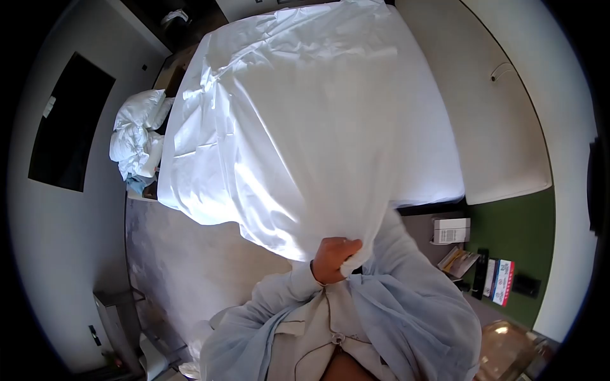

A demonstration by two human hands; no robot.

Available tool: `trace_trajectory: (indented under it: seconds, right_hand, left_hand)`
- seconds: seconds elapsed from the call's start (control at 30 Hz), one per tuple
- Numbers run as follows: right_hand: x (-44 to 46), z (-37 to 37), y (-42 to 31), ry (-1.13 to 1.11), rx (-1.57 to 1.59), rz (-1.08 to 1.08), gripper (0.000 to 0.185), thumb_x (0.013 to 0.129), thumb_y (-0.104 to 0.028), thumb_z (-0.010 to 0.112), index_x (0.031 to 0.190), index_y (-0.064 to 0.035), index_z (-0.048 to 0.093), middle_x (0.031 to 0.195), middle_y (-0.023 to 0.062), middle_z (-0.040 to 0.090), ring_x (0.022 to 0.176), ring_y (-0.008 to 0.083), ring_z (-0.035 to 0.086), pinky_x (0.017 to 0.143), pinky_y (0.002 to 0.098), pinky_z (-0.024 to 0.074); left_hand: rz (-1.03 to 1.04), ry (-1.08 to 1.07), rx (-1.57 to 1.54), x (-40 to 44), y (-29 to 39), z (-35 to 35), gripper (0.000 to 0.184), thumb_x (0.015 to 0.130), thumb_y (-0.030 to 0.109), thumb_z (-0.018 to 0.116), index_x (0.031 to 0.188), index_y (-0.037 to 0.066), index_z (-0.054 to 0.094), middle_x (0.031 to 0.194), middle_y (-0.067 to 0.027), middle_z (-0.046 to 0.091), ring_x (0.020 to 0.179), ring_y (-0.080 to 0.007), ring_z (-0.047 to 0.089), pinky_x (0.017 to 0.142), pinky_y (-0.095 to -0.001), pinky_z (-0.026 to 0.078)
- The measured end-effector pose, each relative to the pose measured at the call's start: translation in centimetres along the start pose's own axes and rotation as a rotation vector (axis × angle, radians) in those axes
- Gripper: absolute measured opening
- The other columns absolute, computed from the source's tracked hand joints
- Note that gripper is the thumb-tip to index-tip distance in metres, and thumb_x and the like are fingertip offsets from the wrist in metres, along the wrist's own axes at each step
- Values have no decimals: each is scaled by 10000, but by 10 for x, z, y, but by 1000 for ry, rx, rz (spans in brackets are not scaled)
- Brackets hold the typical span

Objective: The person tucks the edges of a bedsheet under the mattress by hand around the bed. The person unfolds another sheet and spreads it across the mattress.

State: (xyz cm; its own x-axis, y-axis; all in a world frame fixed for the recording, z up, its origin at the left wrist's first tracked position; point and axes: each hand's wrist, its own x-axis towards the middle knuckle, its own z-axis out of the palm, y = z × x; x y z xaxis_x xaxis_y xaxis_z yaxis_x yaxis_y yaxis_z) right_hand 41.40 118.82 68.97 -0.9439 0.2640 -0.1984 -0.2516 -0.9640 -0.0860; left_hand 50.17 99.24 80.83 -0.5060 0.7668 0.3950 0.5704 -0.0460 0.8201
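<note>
A white bed sheet (305, 127) spreads over the bed, wrinkled toward its far and left sides. Its near edge is gathered up at my chest, where my left hand (333, 259) is closed in a fist around a bunch of the fabric. From there the sheet slopes down to the mattress in one stretched piece. My right arm reaches forward in a light blue sleeve (406, 254). The right hand is hidden behind the raised sheet. On the right, the white mattress (432, 152) shows beyond the sheet's edge.
A beige headboard (495, 114) runs along the bed's right side. Below it, a green surface (508, 222) carries a white box (451, 231) and several cards. Pillows (136, 130) are piled left of the bed, near a wall-mounted screen (71, 124). A chair (155, 355) stands at lower left.
</note>
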Motion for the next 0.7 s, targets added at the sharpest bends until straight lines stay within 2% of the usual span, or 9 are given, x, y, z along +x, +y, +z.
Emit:
trace_trajectory:
  seconds: [0.1, 0.17, 0.3, 0.37, 0.4, 0.43, 0.53, 0.63, 0.7]
  right_hand:
    - [11, 55, -117, -3, -223, -351, 579, 876, -424, 484, 1325, -80, 364, 1322, 113, 414, 1172, 237, 415, 964, 388, 345]
    - [-8, 81, -192, 17, -344, -564, 573, 877, -414, 487, 1326, -80, 362, 1320, 113, 416, 1157, 234, 426, 952, 383, 355]
    - [-72, 83, -304, 152, -513, -867, 562, 878, -392, 492, 1327, -82, 359, 1317, 114, 418, 1128, 229, 448, 928, 373, 376]
    - [-105, 57, -344, 294, -560, -954, 556, 879, -381, 495, 1328, -83, 357, 1316, 115, 419, 1113, 226, 459, 916, 368, 386]
    - [-120, 35, -358, 377, -575, -976, 554, 880, -376, 496, 1328, -83, 356, 1315, 115, 420, 1106, 224, 465, 910, 365, 391]
    - [-132, 13, -370, 459, -598, -992, 551, 880, -370, 498, 1328, -83, 355, 1314, 115, 421, 1098, 223, 470, 904, 363, 396]
    - [-167, -73, -390, 720, -626, -956, 544, 882, -354, 502, 1330, -84, 352, 1312, 116, 422, 1076, 219, 486, 886, 355, 411]
    - [-200, -160, -394, 944, -629, -869, 537, 883, -338, 506, 1331, -86, 350, 1310, 116, 424, 1054, 214, 503, 868, 347, 427]
    - [-221, -207, -393, 1050, -629, -812, 533, 884, -327, 509, 1331, -86, 348, 1308, 117, 426, 1039, 212, 514, 856, 342, 437]
  left_hand:
    - [-54, -22, 40, 46, 6, 31, 223, 693, 151, 630, 838, 26, 516, 627, -140, 497, 561, -361, 493, 497, -373, 389]
    - [-26, -57, -29, 74, 12, 51, 201, 724, 108, 575, 919, 72, 542, 621, -126, 531, 568, -338, 525, 495, -387, 395]
    - [-52, -127, -345, 116, 41, 90, 203, 734, 71, 581, 928, 39, 530, 662, -148, 550, 588, -334, 548, 541, -379, 426]
    - [-340, -343, -557, 131, 42, 97, 221, 770, 133, 610, 932, 9, 525, 662, -136, 536, 590, -261, 559, 549, -329, 428]
    - [-348, -406, -571, 130, 30, 109, 300, 792, 234, 633, 987, 31, 529, 706, -99, 569, 643, -200, 568, 601, -332, 440]
    - [-351, -403, -585, 128, 24, 112, 300, 792, 234, 633, 987, 31, 529, 706, -99, 569, 643, -200, 568, 601, -332, 440]
    - [-314, -731, -352, 113, 1, 119, 420, 842, 355, 562, 1161, 98, 468, 1003, -111, 595, 899, -250, 579, 807, -357, 441]
    - [-180, -838, -296, 77, -49, 132, 474, 856, 396, 536, 1219, 107, 437, 1077, -136, 575, 967, -280, 567, 858, -359, 429]
    - [-349, -992, -267, 85, -56, 102, 490, 871, 409, 511, 1246, 105, 426, 1082, -133, 579, 985, -275, 566, 850, -352, 435]
